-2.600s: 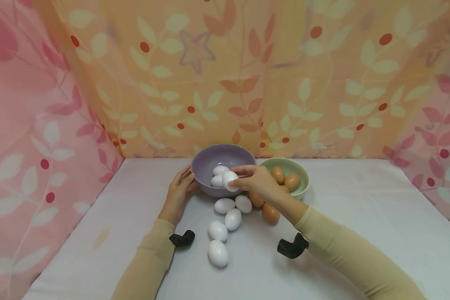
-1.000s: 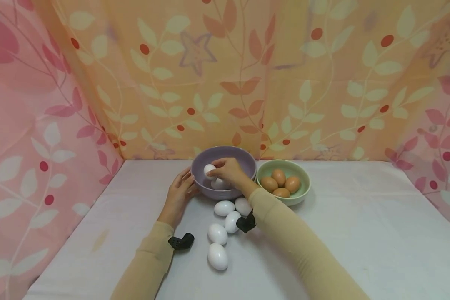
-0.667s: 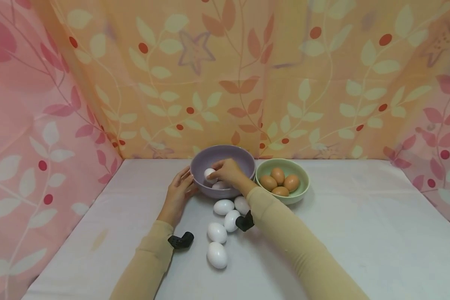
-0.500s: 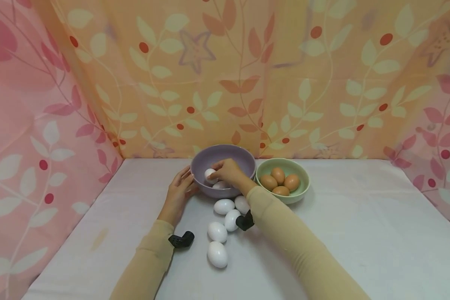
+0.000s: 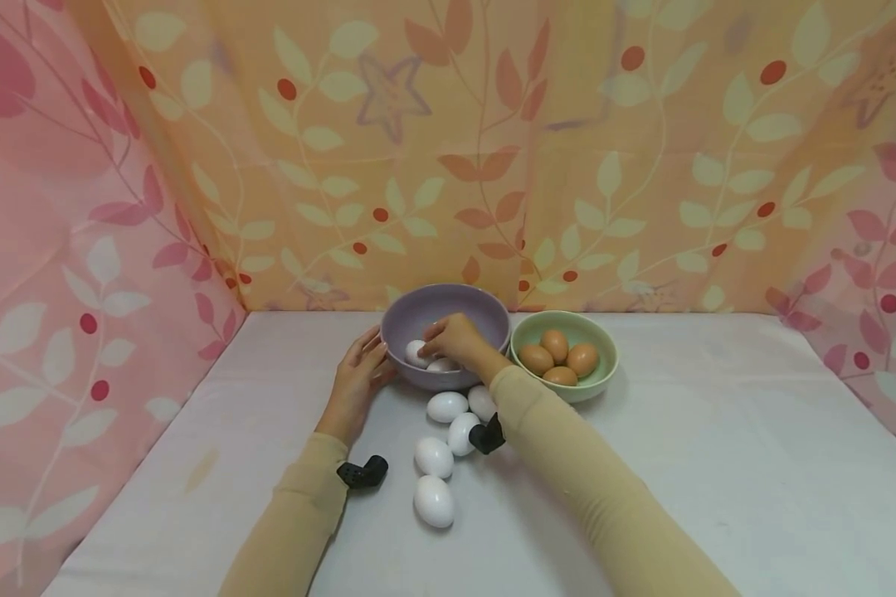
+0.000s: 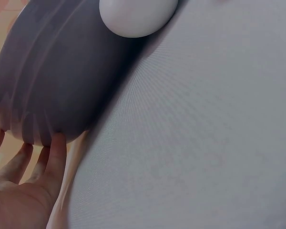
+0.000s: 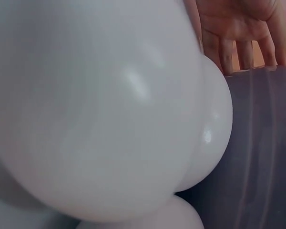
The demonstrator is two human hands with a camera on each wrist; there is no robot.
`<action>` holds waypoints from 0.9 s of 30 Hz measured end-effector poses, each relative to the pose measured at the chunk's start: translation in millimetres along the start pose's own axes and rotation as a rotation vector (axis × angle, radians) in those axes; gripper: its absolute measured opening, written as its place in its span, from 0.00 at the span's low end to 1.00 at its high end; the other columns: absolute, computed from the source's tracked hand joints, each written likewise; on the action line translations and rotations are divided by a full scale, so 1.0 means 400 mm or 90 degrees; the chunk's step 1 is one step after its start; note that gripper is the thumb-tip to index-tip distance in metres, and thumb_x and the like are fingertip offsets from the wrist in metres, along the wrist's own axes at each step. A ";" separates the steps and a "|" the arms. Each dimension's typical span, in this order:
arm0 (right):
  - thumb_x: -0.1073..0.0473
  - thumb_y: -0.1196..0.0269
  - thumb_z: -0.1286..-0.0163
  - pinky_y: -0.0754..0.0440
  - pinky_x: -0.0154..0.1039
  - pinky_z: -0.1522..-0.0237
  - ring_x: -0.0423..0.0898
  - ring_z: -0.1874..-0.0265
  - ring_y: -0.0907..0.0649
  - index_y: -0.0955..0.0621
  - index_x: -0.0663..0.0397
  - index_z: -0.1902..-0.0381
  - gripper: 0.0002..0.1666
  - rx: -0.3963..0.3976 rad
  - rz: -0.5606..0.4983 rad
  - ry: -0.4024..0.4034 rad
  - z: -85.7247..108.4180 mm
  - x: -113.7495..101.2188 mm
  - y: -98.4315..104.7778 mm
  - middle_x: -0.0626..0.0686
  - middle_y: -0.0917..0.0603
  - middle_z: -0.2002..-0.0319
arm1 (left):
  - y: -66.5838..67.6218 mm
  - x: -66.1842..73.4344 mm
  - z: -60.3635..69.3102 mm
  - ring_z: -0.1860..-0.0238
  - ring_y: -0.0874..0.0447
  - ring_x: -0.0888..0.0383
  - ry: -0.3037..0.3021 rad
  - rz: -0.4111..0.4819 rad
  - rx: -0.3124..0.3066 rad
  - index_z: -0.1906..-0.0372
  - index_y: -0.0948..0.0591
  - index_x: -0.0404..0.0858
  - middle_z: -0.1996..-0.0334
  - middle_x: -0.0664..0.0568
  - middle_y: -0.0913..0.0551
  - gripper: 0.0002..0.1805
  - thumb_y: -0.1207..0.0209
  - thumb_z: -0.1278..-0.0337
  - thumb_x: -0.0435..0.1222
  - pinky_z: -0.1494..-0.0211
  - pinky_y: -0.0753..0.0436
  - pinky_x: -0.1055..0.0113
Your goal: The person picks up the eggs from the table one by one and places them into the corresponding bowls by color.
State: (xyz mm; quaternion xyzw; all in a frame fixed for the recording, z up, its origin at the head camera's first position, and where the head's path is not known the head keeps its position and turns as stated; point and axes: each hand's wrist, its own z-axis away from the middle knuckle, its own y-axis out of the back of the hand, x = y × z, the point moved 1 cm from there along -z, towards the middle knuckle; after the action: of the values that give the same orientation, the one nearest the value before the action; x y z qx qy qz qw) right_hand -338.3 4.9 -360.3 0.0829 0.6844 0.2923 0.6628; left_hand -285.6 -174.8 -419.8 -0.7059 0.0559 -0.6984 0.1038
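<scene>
In the head view a purple bowl (image 5: 485,311) stands at the back of the table with white eggs inside. My right hand (image 5: 459,338) reaches into it, its thumb and fingertips at a white egg (image 5: 416,354) low in the bowl. Beside that egg lies another white egg (image 5: 442,365), partly hidden by the hand. My left hand (image 5: 354,385) rests its fingertips against the bowl's left outer side. In the left wrist view the fingers (image 6: 58,155) of that hand touch the purple wall. The right wrist view is mostly filled by a white egg (image 7: 95,109) outside the bowl.
A light green bowl (image 5: 605,381) holding several brown eggs (image 5: 582,360) stands right of the purple one. Several white eggs (image 5: 435,501) lie in a line on the white tabletop (image 5: 732,464) between the forearms. Patterned cloth (image 5: 448,182) hangs behind.
My right hand has carried the white egg left and down into the purple bowl; it now lies lower, its surface more exposed. The left hand has stayed at the bowl.
</scene>
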 end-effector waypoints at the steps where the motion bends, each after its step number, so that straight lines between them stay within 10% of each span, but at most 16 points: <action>1: 0.67 0.25 0.48 0.23 0.25 0.67 0.40 0.67 0.19 0.14 0.66 0.54 0.21 0.001 0.006 0.003 -0.001 -0.001 0.000 0.61 0.12 0.53 | 0.001 0.001 -0.001 0.34 0.27 0.49 0.000 0.001 0.001 0.26 0.35 0.48 0.27 0.50 0.34 0.27 0.47 0.26 0.41 0.31 0.25 0.54; 6: 0.66 0.26 0.46 0.19 0.27 0.65 0.39 0.69 0.19 0.15 0.67 0.51 0.22 0.002 -0.021 0.014 -0.001 -0.005 -0.002 0.62 0.12 0.52 | 0.002 0.002 0.002 0.34 0.27 0.49 -0.002 0.006 -0.003 0.26 0.35 0.48 0.27 0.50 0.34 0.28 0.46 0.26 0.41 0.30 0.26 0.54; 13: 0.65 0.31 0.36 0.19 0.46 0.38 0.46 0.51 0.13 0.18 0.65 0.43 0.23 0.001 -0.242 0.000 0.064 -0.067 0.057 0.62 0.15 0.46 | 0.001 0.006 0.001 0.37 0.25 0.50 -0.009 0.002 -0.003 0.27 0.34 0.48 0.28 0.50 0.32 0.27 0.46 0.27 0.41 0.36 0.21 0.59; 27: 0.56 0.29 0.37 0.22 0.40 0.36 0.50 0.39 0.19 0.18 0.53 0.41 0.25 -0.002 -0.166 0.055 0.254 -0.020 0.172 0.52 0.15 0.43 | 0.002 -0.001 -0.004 0.35 0.26 0.48 -0.006 0.005 -0.002 0.26 0.34 0.47 0.28 0.50 0.33 0.27 0.46 0.27 0.40 0.38 0.19 0.64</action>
State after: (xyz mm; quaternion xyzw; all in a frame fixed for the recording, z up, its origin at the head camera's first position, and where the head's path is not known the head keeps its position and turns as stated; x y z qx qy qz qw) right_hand -259.3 86.2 -313.3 -0.0200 0.7166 0.2081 0.6654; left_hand -287.1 -175.6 -420.5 -0.7090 0.0596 -0.6947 0.1058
